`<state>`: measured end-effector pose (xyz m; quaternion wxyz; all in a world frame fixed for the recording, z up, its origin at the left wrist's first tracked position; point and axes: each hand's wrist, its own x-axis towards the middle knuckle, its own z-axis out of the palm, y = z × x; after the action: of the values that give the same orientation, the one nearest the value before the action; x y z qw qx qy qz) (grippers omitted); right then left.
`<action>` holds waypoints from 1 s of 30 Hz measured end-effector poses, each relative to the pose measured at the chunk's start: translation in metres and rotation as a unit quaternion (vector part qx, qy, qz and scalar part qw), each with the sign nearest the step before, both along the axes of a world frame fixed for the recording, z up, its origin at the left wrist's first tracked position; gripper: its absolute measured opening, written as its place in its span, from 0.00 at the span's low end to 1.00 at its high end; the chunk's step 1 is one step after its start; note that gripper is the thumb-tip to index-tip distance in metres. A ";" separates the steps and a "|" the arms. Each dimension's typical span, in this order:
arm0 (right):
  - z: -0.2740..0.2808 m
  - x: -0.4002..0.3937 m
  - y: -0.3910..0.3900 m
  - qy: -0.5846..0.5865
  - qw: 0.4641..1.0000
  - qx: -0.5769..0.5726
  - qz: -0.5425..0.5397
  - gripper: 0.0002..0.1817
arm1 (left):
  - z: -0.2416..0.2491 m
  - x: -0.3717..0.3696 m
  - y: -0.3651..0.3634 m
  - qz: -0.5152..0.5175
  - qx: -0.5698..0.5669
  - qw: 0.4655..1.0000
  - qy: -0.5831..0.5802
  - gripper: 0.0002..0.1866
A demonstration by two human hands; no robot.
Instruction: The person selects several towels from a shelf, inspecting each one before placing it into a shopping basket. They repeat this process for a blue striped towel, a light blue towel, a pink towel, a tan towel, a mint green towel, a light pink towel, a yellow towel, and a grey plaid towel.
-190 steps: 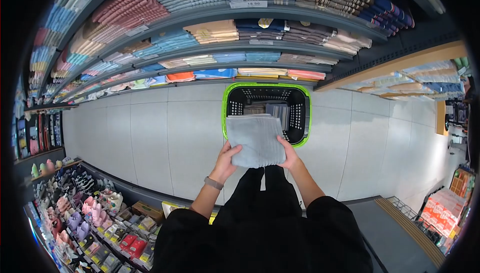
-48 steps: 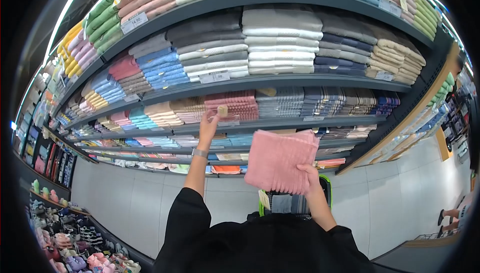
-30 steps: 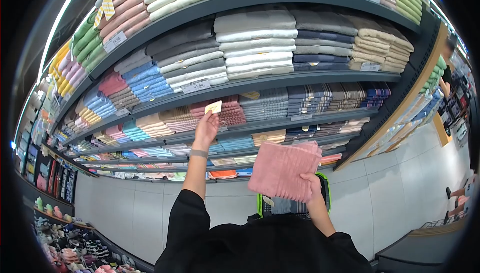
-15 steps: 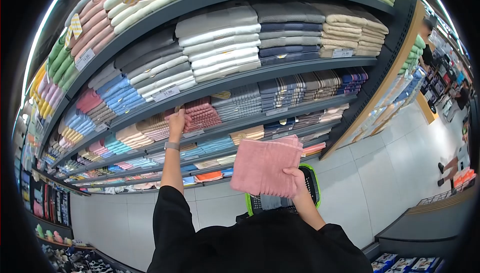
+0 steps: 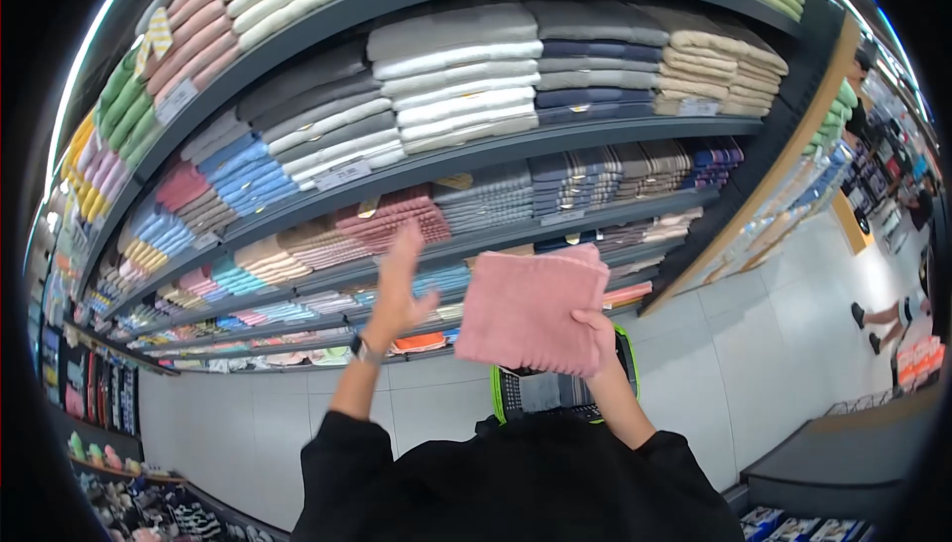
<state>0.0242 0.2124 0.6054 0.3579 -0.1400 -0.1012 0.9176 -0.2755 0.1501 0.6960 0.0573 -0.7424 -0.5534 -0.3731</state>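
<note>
A folded pink towel (image 5: 531, 309) is held up in front of me by my right hand (image 5: 595, 337), with the thumb across its face and the other fingers behind it. My left hand (image 5: 402, 289) is raised empty in front of the shelf, a bit blurred, its thumb and fingers apart. Just beyond those fingertips lies a stack of dusty-red towels (image 5: 397, 220) on a lower shelf. Below the pink towel stands a black basket with a green rim (image 5: 635, 363), partly hidden by my arm; grey-blue cloth (image 5: 545, 391) lies in it.
Curved by the lens, shelves (image 5: 595, 135) of folded towels fill the view ahead. A wooden-edged end panel (image 5: 754, 165) closes them on the right. Tiled floor (image 5: 694, 383) runs below. People walk in the aisle at far right, near a dark display stand (image 5: 843, 453).
My left hand has let go of the dusty-red towel stack and drawn back toward me and to the right, opening. My right hand still holds the pink towel, almost unmoved.
</note>
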 end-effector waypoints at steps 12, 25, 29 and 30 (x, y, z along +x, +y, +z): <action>0.022 -0.006 0.041 -0.238 0.883 0.364 0.178 0.38 | 0.020 0.049 -0.034 -0.056 -0.065 0.943 -0.322 0.17; 0.038 -0.058 0.031 -0.119 0.955 0.254 0.100 0.30 | 0.026 0.030 -0.022 -0.181 -0.252 0.688 -0.656 0.22; 0.067 -0.047 0.023 -0.189 0.945 0.263 0.048 0.24 | 0.020 0.013 -0.032 -0.184 -0.303 0.676 -0.646 0.23; 0.068 -0.046 0.022 -0.214 0.936 0.276 0.042 0.24 | 0.020 0.012 -0.033 -0.217 -0.299 0.640 -0.674 0.23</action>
<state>-0.0217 0.2342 0.6737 0.3139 -0.2243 -0.4305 0.8160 -0.2632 0.1168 0.7165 -0.6395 -0.3611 -0.3431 -0.5856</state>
